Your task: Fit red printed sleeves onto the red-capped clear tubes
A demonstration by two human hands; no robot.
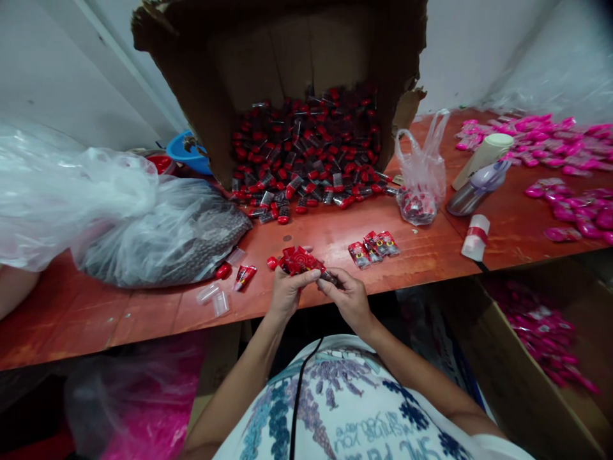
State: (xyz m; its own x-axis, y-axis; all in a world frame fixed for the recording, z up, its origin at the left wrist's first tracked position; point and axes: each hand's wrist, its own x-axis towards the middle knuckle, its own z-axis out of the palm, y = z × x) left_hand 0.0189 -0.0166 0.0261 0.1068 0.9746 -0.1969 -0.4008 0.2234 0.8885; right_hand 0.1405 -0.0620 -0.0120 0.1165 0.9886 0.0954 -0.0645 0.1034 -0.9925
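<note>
My left hand (286, 292) is closed around a bunch of small red printed packets (299, 259) just above the table's front edge. Close beside it, my right hand (350, 297) pinches something small and dark; its kind is partly hidden by the fingers. A red cap (272, 262) lies by the left fingers. Further left are a single red packet (244, 278), another red cap (223, 271) and clear plastic tubes (220, 303). Several red printed packets (373, 248) rest on the table to the right of my hands.
A torn cardboard box (407, 108) at the back spills red-capped clear tubes (306, 153). Left lies a plastic bag of dark beads (191, 236). Right stand a tied bag (421, 172), a bottle (472, 191), a white roll (476, 236) and pink items (584, 207). A box (507, 358) sits below.
</note>
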